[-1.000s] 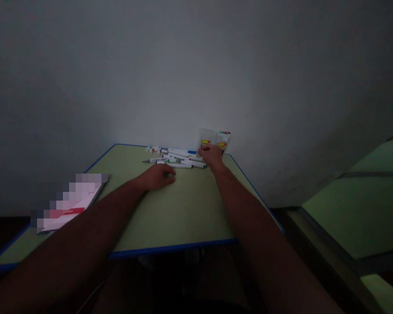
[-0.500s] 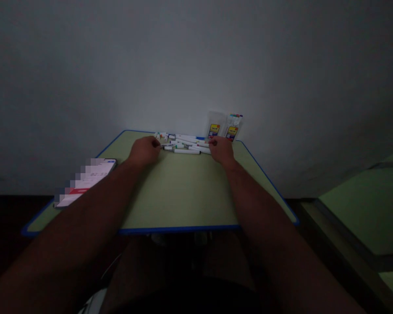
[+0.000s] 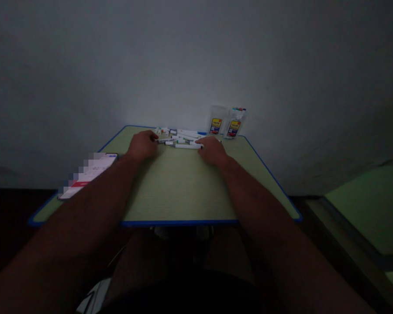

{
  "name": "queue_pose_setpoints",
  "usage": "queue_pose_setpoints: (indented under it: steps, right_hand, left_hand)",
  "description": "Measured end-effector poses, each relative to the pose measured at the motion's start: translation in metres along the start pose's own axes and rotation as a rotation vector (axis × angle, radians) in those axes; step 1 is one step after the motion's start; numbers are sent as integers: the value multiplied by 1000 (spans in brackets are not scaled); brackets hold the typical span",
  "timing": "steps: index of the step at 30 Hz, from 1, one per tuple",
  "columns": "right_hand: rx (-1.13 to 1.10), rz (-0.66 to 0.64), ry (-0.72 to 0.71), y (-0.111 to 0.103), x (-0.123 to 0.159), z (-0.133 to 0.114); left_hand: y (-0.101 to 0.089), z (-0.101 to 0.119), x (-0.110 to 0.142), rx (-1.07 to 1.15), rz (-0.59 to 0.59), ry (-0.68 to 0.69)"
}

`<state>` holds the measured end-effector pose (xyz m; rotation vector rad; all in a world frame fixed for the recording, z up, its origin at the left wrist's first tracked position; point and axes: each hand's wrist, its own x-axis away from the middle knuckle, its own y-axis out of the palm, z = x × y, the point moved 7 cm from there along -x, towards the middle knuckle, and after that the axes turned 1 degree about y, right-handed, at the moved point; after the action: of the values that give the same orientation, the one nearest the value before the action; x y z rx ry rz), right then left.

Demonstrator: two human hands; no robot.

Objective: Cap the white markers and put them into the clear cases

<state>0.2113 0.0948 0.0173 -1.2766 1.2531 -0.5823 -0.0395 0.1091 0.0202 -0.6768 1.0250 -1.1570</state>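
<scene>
A loose row of white markers (image 3: 187,146) lies near the far edge of the table, some with coloured or dark ends. My left hand (image 3: 143,145) is at the left end of this row, fingers pinched on the tip of a slim marker (image 3: 165,140) that points right. On the other side, my right hand (image 3: 212,151) has its thumb and fingers closed at the right end of the front white marker. Its palm side is hidden, and the dim light blurs the fingertips.
Two clear pouches with yellow labels lean against the wall: a flat one (image 3: 216,118) and one with coloured marker tops (image 3: 236,123). A phone (image 3: 91,174) lies at the table's left side. Blue edging (image 3: 180,223) rims the table (image 3: 177,192).
My right hand has moved left and slightly nearer along the markers, to the front one's end. My left hand keeps its place at the row's left end. The view has shifted slightly.
</scene>
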Motion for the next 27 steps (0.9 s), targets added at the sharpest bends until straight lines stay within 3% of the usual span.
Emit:
queue_pose_setpoints:
  steps: [9, 14, 27]
  right_hand:
    - [115, -108, -190, 14, 2, -25]
    - [110, -143, -164, 17, 1, -24]
    - [45, -88, -111, 14, 1, -18]
  left_hand:
    - [3, 2, 0, 2, -27, 18]
    - [5, 2, -1, 2, -16, 31]
    - [2, 9, 4, -16, -34, 35]
